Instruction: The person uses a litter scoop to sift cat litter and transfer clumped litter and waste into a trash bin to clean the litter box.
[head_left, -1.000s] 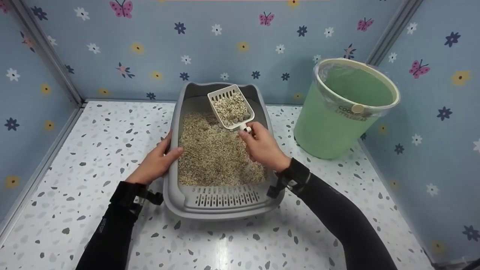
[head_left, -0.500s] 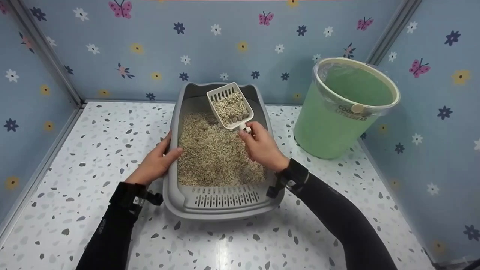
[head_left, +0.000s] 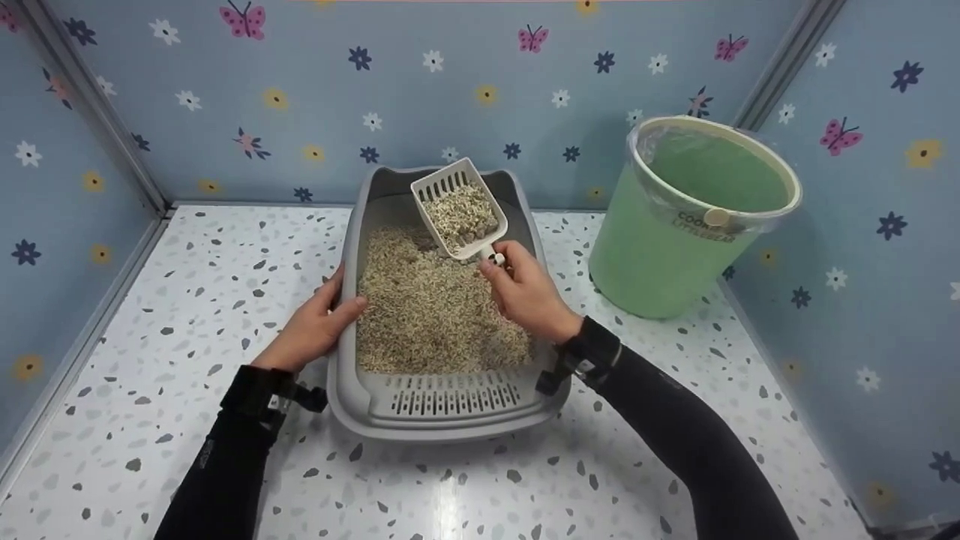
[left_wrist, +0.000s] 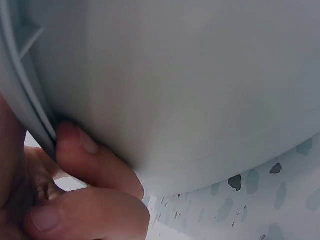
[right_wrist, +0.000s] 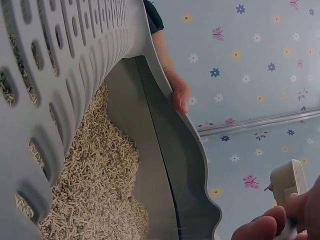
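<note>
Hands apart: left hand (head_left: 311,326) clamped on the gray tray (head_left: 450,432) at its left side, right hand (head_left: 529,294) gripping the white scoop (head_left: 480,245), loaded with pellets (head_left: 463,211), above the tray's far half! A pellet bed (head_left: 427,319) fills below; the green bin (head_left: 641,251), bag-lined, stands right.

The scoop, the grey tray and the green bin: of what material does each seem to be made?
Scoop: probably plastic, matte white, with neatly moulded slots.
Grey tray: likely plastic, smooth and satin, with rounded edges.
Green bin: apparently plastic, its wall smooth and evenly coloured; its wrinkled, transparent liner looks like thin film.
</note>
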